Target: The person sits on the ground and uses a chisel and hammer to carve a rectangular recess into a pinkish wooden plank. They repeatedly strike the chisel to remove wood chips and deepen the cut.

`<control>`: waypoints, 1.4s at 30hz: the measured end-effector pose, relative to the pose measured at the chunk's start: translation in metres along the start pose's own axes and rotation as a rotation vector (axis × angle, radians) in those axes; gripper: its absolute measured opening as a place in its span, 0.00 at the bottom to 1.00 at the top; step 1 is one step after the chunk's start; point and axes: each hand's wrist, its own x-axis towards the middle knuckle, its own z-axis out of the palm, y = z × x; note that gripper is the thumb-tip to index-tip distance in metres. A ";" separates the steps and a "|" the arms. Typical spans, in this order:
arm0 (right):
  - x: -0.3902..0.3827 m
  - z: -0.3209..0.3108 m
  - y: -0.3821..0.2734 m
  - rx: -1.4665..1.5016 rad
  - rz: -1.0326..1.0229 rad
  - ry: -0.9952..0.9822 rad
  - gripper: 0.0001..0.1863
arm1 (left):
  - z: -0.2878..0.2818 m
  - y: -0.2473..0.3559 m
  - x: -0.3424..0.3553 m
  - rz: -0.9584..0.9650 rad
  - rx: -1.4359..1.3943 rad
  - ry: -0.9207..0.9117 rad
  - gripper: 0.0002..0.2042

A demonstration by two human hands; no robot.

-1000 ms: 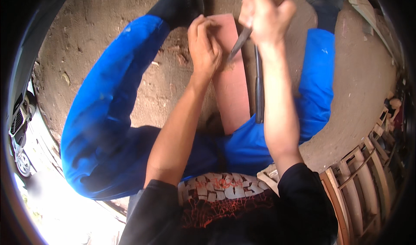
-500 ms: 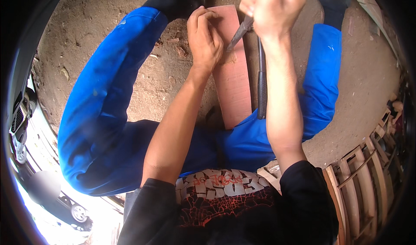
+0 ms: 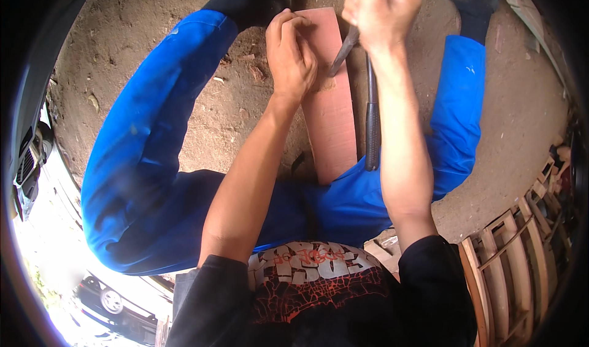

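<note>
A reddish wooden board (image 3: 334,123) lies lengthwise between my legs, its near end against my blue trousers. My left hand (image 3: 291,55) is closed over the board's left edge near the far end. Above the board's right edge, my right hand (image 3: 381,15) forms a fist around a dark metal-bladed tool (image 3: 345,53). Its blade slants down to the left, with the tip at a rough, scraped patch (image 3: 328,84) on the board. A brown handle end shows above the fist; the tool's exact kind is unclear.
Right of the board lies a long tool with a black ribbed grip (image 3: 372,135), its far end hidden by my right hand. Dirt ground (image 3: 233,111) with wood chips surrounds me. Stacked wooden slats (image 3: 506,273) stand at the lower right, and a car (image 3: 113,301) shows lower left.
My right hand has shifted slightly left, and the blade tip has moved a little right and nearer along the board. The left hand and board stay about where they were.
</note>
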 end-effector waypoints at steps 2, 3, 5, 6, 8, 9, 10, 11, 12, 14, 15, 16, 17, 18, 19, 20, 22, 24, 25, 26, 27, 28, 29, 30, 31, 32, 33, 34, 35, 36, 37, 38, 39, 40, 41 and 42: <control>0.001 0.001 -0.013 0.015 0.039 0.009 0.20 | -0.002 -0.002 -0.002 0.009 -0.002 0.008 0.16; 0.003 -0.001 -0.020 0.064 0.010 -0.009 0.19 | -0.003 -0.004 -0.001 0.021 -0.010 0.001 0.17; 0.010 -0.006 -0.024 0.156 -0.047 -0.061 0.19 | -0.003 -0.002 -0.001 -0.001 -0.013 -0.013 0.17; 0.006 0.000 -0.018 0.086 -0.004 0.020 0.18 | -0.003 0.000 -0.002 -0.011 -0.014 -0.019 0.17; 0.004 0.004 0.007 -0.056 0.048 0.030 0.17 | 0.000 0.001 -0.001 -0.007 -0.013 -0.002 0.17; 0.006 0.001 0.008 -0.017 0.046 0.004 0.18 | -0.001 0.001 0.000 -0.006 -0.015 -0.004 0.17; 0.003 0.000 0.001 0.018 0.053 -0.022 0.18 | -0.002 0.001 -0.002 -0.013 -0.015 -0.012 0.16; 0.005 -0.002 -0.005 0.078 0.047 -0.039 0.18 | -0.001 -0.001 -0.002 -0.004 0.006 0.003 0.17; 0.008 -0.004 -0.013 0.137 0.041 -0.055 0.18 | -0.002 -0.002 -0.003 -0.007 -0.002 -0.006 0.17; 0.010 -0.009 -0.020 0.137 0.020 -0.078 0.17 | -0.001 0.000 0.002 -0.006 -0.025 -0.025 0.17; 0.006 -0.005 -0.009 0.082 0.016 -0.060 0.17 | -0.002 0.001 -0.002 0.017 -0.011 -0.009 0.17; 0.006 -0.001 -0.001 0.028 -0.003 -0.040 0.17 | -0.001 0.003 -0.002 -0.003 -0.010 -0.017 0.17; 0.003 0.004 0.007 -0.220 -0.140 -0.017 0.16 | -0.003 0.004 -0.003 -0.019 0.000 -0.020 0.17; 0.006 0.005 0.009 -0.185 -0.159 -0.010 0.16 | -0.002 0.003 -0.001 -0.036 0.010 -0.023 0.17; 0.005 0.006 0.004 -0.052 -0.094 -0.055 0.16 | -0.003 0.001 -0.001 -0.017 0.018 -0.007 0.17; 0.004 0.005 -0.008 0.076 -0.025 -0.093 0.16 | -0.002 0.000 -0.001 -0.010 0.016 -0.016 0.17; 0.011 -0.004 -0.029 0.180 -0.032 -0.096 0.16 | -0.001 0.000 0.004 0.015 0.005 -0.030 0.16; 0.009 -0.002 -0.011 0.102 -0.034 -0.060 0.16 | -0.001 0.002 0.000 0.013 0.020 -0.037 0.16; 0.010 -0.004 0.017 -0.196 -0.224 0.005 0.16 | 0.002 0.000 -0.003 0.017 0.020 -0.040 0.16; 0.009 -0.001 0.016 -0.218 -0.230 -0.029 0.16 | -0.002 -0.001 -0.001 0.018 0.035 -0.038 0.16; 0.010 0.000 0.012 -0.098 -0.161 -0.025 0.16 | -0.003 -0.001 0.001 0.029 0.031 -0.051 0.16; 0.004 0.002 0.003 0.019 -0.074 -0.020 0.17 | -0.003 -0.001 0.002 0.025 0.019 -0.041 0.16; 0.003 -0.002 -0.010 0.109 -0.043 -0.056 0.16 | -0.003 -0.001 0.003 0.012 0.009 -0.034 0.17; 0.004 -0.010 -0.023 0.210 -0.016 -0.099 0.16 | -0.001 0.001 0.001 -0.002 -0.013 -0.029 0.17; 0.003 -0.010 -0.020 0.165 -0.052 -0.098 0.16 | -0.001 0.002 0.000 -0.019 -0.006 -0.033 0.16; 0.007 -0.006 -0.019 0.116 -0.103 -0.094 0.16 | 0.001 0.000 0.000 -0.001 -0.003 -0.031 0.16; 0.007 -0.006 0.006 -0.023 -0.172 -0.095 0.16 | 0.003 -0.003 -0.003 0.017 0.000 -0.028 0.16; 0.006 -0.002 0.010 -0.254 -0.284 -0.051 0.15 | 0.000 -0.001 -0.003 0.035 0.015 -0.023 0.16; 0.009 -0.004 0.011 -0.203 -0.297 -0.035 0.15 | -0.003 0.002 -0.005 0.011 0.019 -0.056 0.15; 0.010 -0.008 0.010 -0.152 -0.311 -0.019 0.15 | 0.001 0.001 0.002 0.030 0.003 -0.047 0.15; 0.003 -0.006 -0.009 0.143 -0.032 -0.095 0.16 | -0.001 0.000 0.003 0.028 0.002 -0.048 0.15; 0.007 -0.006 -0.016 0.224 -0.053 -0.084 0.16 | -0.004 -0.002 0.001 0.026 0.002 -0.049 0.15; 0.009 -0.007 -0.019 0.190 -0.059 -0.078 0.15 | -0.002 0.000 0.003 0.013 -0.005 -0.047 0.15; 0.012 -0.008 -0.020 0.156 -0.065 -0.072 0.15 | -0.002 0.000 0.000 0.016 0.013 -0.047 0.15; 0.012 -0.012 0.002 0.075 -0.181 -0.109 0.14 | 0.002 0.000 -0.001 0.029 0.016 -0.049 0.16; 0.013 -0.012 0.024 -0.212 -0.245 -0.064 0.12 | 0.004 -0.003 -0.001 0.048 0.036 -0.043 0.16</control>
